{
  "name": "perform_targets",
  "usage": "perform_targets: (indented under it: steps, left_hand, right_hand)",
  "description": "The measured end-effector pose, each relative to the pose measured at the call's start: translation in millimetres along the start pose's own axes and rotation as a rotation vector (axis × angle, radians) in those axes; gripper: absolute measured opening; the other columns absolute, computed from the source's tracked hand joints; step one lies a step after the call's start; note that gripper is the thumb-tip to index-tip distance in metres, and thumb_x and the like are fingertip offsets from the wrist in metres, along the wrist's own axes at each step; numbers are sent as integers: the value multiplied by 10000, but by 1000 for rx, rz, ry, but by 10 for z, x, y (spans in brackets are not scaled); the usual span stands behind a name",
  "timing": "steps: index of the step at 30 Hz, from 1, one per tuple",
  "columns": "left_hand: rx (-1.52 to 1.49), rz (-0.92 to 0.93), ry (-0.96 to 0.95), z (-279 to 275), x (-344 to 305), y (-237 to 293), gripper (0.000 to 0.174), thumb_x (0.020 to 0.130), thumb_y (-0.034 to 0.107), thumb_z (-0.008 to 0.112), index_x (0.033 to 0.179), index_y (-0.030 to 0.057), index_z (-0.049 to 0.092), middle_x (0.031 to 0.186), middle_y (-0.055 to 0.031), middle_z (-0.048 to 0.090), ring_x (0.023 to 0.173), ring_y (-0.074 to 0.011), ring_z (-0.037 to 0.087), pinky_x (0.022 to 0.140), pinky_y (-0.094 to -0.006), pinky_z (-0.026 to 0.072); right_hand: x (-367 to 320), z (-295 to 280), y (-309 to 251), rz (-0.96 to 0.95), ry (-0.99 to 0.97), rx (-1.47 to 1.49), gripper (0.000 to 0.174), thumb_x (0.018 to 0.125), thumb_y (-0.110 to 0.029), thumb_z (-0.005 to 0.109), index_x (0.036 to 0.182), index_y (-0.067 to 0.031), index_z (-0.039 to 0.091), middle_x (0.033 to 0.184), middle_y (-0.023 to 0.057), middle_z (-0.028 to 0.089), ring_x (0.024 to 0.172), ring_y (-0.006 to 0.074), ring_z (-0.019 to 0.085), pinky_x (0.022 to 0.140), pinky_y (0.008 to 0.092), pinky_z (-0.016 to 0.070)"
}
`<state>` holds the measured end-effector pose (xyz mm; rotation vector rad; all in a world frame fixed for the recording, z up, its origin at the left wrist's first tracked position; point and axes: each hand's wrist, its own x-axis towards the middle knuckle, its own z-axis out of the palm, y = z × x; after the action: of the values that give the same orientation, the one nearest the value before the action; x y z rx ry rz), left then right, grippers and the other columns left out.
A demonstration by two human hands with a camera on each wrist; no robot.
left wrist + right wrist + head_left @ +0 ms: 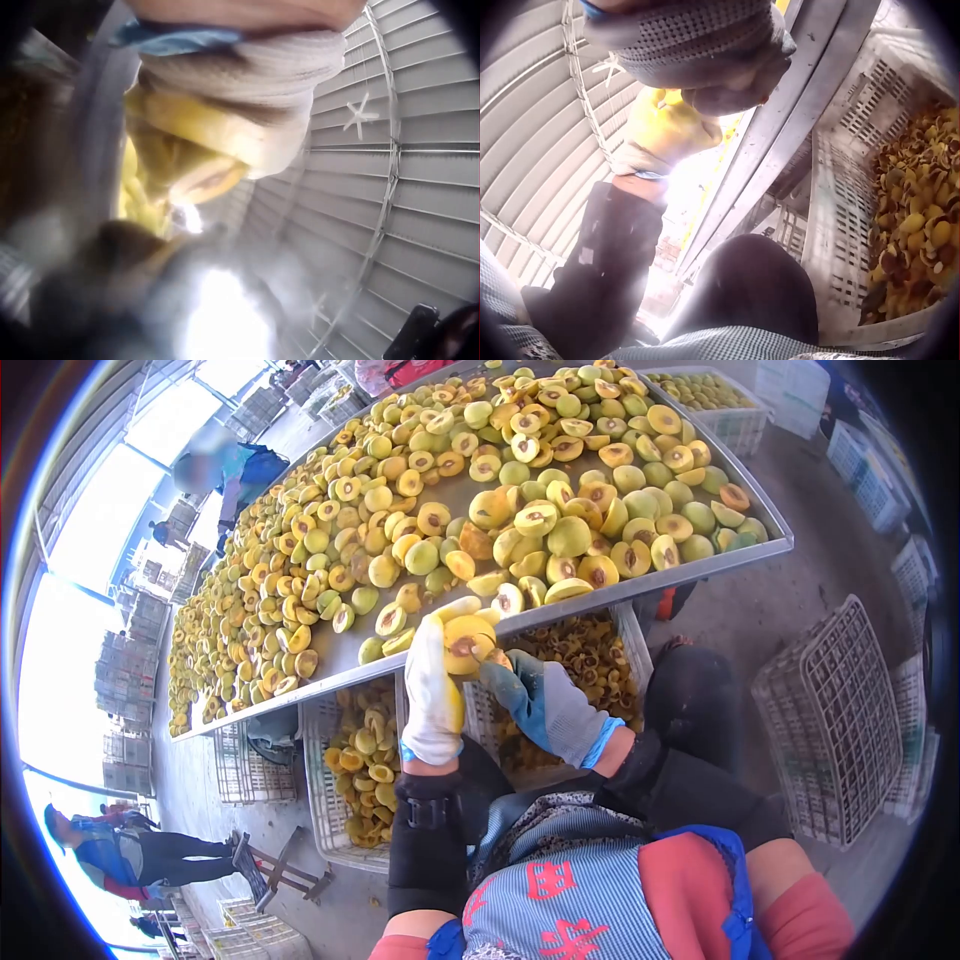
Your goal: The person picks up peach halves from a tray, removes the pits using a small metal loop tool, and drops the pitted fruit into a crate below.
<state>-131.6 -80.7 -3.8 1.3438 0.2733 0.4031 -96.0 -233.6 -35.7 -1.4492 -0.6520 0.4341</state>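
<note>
My left hand [435, 690], in a white glove stained yellow, grips a halved peach [467, 643] with its cut face and brown pit hollow turned up, just below the table's front edge. My right hand [545, 705], in a blue-grey glove, has its fingers curled tight against the fruit's right side. They pinch something small there that I cannot make out. In the right wrist view the grey glove [705, 45] is a closed fist beside the yellow glove [667, 124]. The left wrist view is blurred and shows the left glove [247, 97] over yellow fruit [202, 180].
A long metal table [690, 575] covered in halved peaches runs away to the left. Under it stand white crates [335, 830] of halves and pits [915, 232]. An empty crate [835, 725] leans at the right. People stand at the left and far end.
</note>
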Motion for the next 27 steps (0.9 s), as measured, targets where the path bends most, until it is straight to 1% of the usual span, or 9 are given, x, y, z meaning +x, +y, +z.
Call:
perform_targets:
  steps: [1, 4, 11, 14, 16, 19, 22, 25, 27]
  left_hand:
    - [-10, -32, 10, 20, -47, -29, 524, 1075, 421, 349, 1293, -4, 565, 1176, -214, 677, 1028, -255, 661, 915, -355, 530]
    - [41, 70, 54, 180, -168, -54, 527, 1077, 419, 339, 1295, -5, 564, 1188, -205, 671, 1009, -250, 659, 887, -352, 540]
    - [227, 278, 134, 327, -255, -177, 514, 1076, 419, 316, 1258, -4, 545, 1194, -191, 647, 964, -237, 657, 848, -346, 545]
    - [128, 247, 24, 215, -228, -179, 467, 1075, 358, 332, 1243, -8, 569, 1166, -149, 656, 981, -212, 649, 864, -319, 520]
    - [-42, 100, -55, 153, -191, -78, 497, 1067, 393, 356, 1251, -19, 564, 1175, -192, 659, 943, -257, 676, 824, -349, 554]
    - [-62, -62, -23, 191, -194, 34, 504, 1061, 403, 385, 1237, -26, 584, 1139, -218, 679, 900, -301, 698, 778, -380, 579]
    - [-62, -78, 71, 253, -224, 11, 476, 1060, 384, 395, 1083, -30, 630, 993, -200, 705, 820, -298, 692, 728, -386, 580]
    - [-118, -62, 10, 162, -236, -67, 473, 1046, 366, 410, 962, -45, 628, 936, -196, 704, 776, -271, 683, 718, -359, 569]
    - [-87, -81, -67, 85, -216, -86, 479, 1039, 379, 418, 970, -44, 631, 940, -202, 704, 775, -275, 686, 714, -365, 567]
  right_hand:
    - [-8, -3, -7, 21, -14, -29, 426, 1014, -412, 565, 1117, -8, 650, 880, 224, 694, 787, 342, 673, 736, 397, 519]
    - [-30, 10, 75, 20, 6, -33, 451, 1017, -426, 555, 1132, 1, 647, 892, 223, 702, 807, 303, 689, 756, 390, 523]
    - [-123, 193, 275, 109, -71, 371, 462, 1037, -424, 528, 1137, 10, 649, 921, 65, 697, 851, 117, 581, 770, 316, 513]
    - [-138, 185, 279, 106, -83, 381, 461, 1041, -425, 525, 1124, 10, 653, 907, 33, 672, 841, 92, 536, 758, 298, 504]
    - [-139, 164, 247, 64, -30, 297, 471, 1044, -431, 517, 1110, 15, 652, 884, 32, 664, 831, 84, 525, 751, 294, 497]
    - [-102, 147, 348, 73, -89, 198, 499, 1033, -484, 512, 1061, -8, 661, 789, 18, 640, 691, 74, 525, 601, 270, 467]
    - [-121, -105, -317, 494, -381, 456, 543, 999, -587, 506, 932, -67, 648, 627, -26, 529, 501, 55, 435, 441, 241, 354]
    - [-72, -204, -82, 917, -764, 993, 588, 940, -708, 493, 811, -140, 575, 546, -82, 371, 398, 35, 290, 360, 220, 224]
    - [-135, -154, -110, 807, -677, 862, 612, 915, -750, 480, 779, -155, 536, 541, -97, 316, 398, 29, 252, 355, 209, 207]
